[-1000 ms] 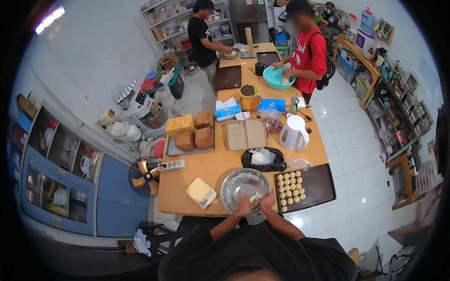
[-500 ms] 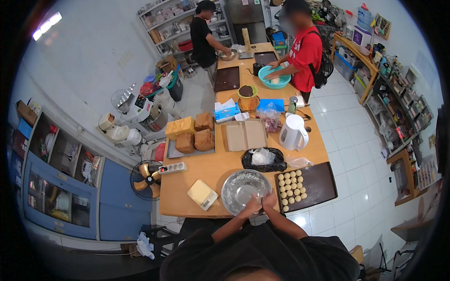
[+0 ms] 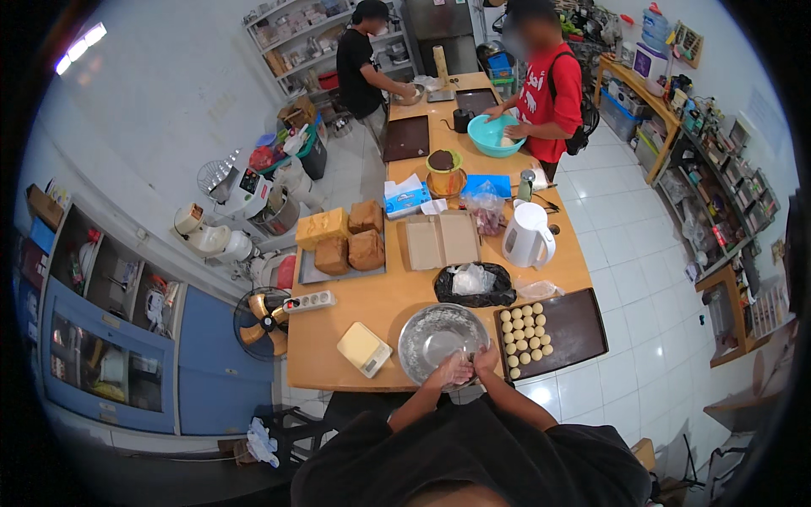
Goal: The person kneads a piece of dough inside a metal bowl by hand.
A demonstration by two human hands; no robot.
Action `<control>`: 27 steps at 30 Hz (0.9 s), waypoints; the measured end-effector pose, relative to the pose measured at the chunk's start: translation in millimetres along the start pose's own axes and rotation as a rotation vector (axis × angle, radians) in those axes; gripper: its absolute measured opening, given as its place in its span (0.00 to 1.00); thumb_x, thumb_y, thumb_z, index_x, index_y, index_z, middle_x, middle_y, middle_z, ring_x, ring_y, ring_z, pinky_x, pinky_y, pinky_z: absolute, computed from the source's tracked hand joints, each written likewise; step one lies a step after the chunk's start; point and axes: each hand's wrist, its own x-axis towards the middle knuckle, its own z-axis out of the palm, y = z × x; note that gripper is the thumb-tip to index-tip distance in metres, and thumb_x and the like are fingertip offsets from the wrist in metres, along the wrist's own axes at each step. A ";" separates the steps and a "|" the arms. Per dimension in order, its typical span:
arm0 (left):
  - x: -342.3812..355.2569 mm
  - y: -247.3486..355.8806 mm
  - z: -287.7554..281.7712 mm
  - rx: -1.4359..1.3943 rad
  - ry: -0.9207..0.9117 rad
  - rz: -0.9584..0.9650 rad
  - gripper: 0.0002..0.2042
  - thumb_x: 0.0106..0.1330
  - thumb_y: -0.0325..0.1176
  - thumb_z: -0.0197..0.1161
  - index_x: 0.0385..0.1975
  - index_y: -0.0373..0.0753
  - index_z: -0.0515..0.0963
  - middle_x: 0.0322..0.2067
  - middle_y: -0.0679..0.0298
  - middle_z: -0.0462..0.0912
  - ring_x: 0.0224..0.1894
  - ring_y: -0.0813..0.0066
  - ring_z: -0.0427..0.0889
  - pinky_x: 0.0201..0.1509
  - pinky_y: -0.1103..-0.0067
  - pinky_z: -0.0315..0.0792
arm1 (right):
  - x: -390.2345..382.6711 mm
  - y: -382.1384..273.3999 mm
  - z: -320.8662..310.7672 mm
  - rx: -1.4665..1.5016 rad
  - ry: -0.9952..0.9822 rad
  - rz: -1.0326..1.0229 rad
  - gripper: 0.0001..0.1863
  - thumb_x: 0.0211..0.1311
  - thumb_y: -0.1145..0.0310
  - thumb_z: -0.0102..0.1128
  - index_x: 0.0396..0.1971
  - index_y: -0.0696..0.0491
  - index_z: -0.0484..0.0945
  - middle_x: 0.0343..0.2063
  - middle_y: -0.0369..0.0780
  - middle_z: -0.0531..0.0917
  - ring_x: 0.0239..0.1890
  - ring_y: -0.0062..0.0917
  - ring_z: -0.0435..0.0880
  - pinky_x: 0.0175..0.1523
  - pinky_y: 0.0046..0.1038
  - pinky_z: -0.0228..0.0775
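Observation:
My left hand (image 3: pixel 454 368), with clear plastic over its fingers, is low inside the steel bowl (image 3: pixel 427 329), its fingers bent around something I cannot make out. My right hand (image 3: pixel 486 359) is closed at the bowl's right rim, and what it grips is hidden. Flour smears the bowl's inside. Just right of it lies a dark tray (image 3: pixel 574 329) with rows of pale dough balls (image 3: pixel 522 327). A kitchen scale (image 3: pixel 363 346) lies to the left.
Bread loaves (image 3: pixel 332 252), a power strip (image 3: pixel 309 302), an open box (image 3: pixel 442 241), a black bag (image 3: pixel 473 286) and a white kettle (image 3: pixel 525 237) share the table. Two co-workers (image 3: pixel 363 76) (image 3: pixel 545 106) handle bowls at the far end. A fan (image 3: pixel 262 321) stands at the left.
The pale piece earlier between my hands no longer shows. My left hand has turned and shifted slightly right. The co-worker in red has moved their hands within the turquoise bowl.

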 end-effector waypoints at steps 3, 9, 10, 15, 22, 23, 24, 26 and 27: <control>1.3 -3.4 11.7 -0.037 0.054 0.067 0.31 0.65 0.61 0.42 0.32 0.36 0.79 0.30 0.57 0.84 0.29 0.63 0.84 0.34 0.69 0.78 | 7.1 23.3 6.4 0.071 0.015 0.004 0.12 0.56 0.76 0.53 0.41 0.58 0.75 0.33 0.55 0.81 0.40 0.49 0.81 0.45 0.39 0.71; 21.1 -0.7 9.1 0.201 0.281 0.157 0.34 0.69 0.59 0.36 0.19 0.37 0.79 0.19 0.56 0.82 0.15 0.62 0.79 0.22 0.69 0.76 | 15.7 74.1 29.2 0.628 -0.115 0.349 0.15 0.58 0.80 0.49 0.44 0.53 0.77 0.25 0.33 0.78 0.24 0.19 0.73 0.29 0.27 0.66; 22.4 -0.1 12.4 0.210 0.272 0.147 0.34 0.69 0.59 0.36 0.19 0.37 0.79 0.19 0.56 0.82 0.15 0.62 0.79 0.22 0.69 0.76 | 15.9 82.3 30.0 0.646 -0.123 0.360 0.17 0.58 0.81 0.49 0.46 0.52 0.76 0.24 0.33 0.76 0.23 0.16 0.70 0.27 0.22 0.62; 26.2 4.6 13.5 0.145 0.435 0.262 0.21 0.63 0.44 0.50 0.15 0.35 0.77 0.15 0.56 0.79 0.16 0.65 0.80 0.19 0.66 0.74 | 10.7 62.9 20.1 0.616 -0.193 0.381 0.19 0.58 0.81 0.47 0.51 0.57 0.74 0.39 0.41 0.81 0.41 0.26 0.78 0.47 0.28 0.69; 43.0 9.0 -12.9 0.583 0.515 0.638 0.14 0.60 0.39 0.58 0.17 0.37 0.79 0.14 0.56 0.79 0.15 0.61 0.80 0.21 0.68 0.74 | 6.9 48.4 4.3 0.285 -0.134 0.156 0.19 0.55 0.79 0.48 0.48 0.59 0.74 0.38 0.49 0.82 0.43 0.40 0.81 0.47 0.35 0.71; 51.0 5.7 -23.0 1.011 0.720 0.835 0.15 0.60 0.40 0.57 0.19 0.36 0.80 0.16 0.53 0.80 0.19 0.59 0.81 0.24 0.68 0.75 | 9.8 42.0 4.8 0.201 -0.165 0.088 0.18 0.54 0.78 0.49 0.47 0.60 0.74 0.36 0.53 0.82 0.43 0.45 0.82 0.47 0.36 0.71; 61.7 5.3 -26.7 1.228 0.809 0.923 0.15 0.61 0.41 0.56 0.20 0.36 0.80 0.17 0.52 0.80 0.20 0.59 0.82 0.26 0.68 0.76 | 8.5 36.3 3.5 0.164 -0.135 -0.032 0.18 0.54 0.76 0.50 0.46 0.60 0.74 0.33 0.55 0.82 0.41 0.50 0.81 0.47 0.39 0.72; 60.7 18.0 -8.5 0.935 0.942 0.660 0.17 0.62 0.42 0.54 0.23 0.35 0.81 0.21 0.50 0.82 0.26 0.56 0.84 0.33 0.66 0.77 | 11.0 34.5 1.6 0.138 -0.114 -0.052 0.18 0.54 0.76 0.50 0.47 0.60 0.74 0.33 0.55 0.82 0.41 0.50 0.82 0.46 0.38 0.72; 51.2 25.1 2.4 0.440 0.910 0.301 0.18 0.62 0.43 0.53 0.24 0.34 0.82 0.24 0.49 0.83 0.30 0.55 0.85 0.37 0.65 0.78 | 10.3 35.3 1.7 0.122 -0.094 -0.066 0.18 0.54 0.76 0.50 0.47 0.60 0.74 0.33 0.54 0.82 0.41 0.49 0.82 0.46 0.38 0.72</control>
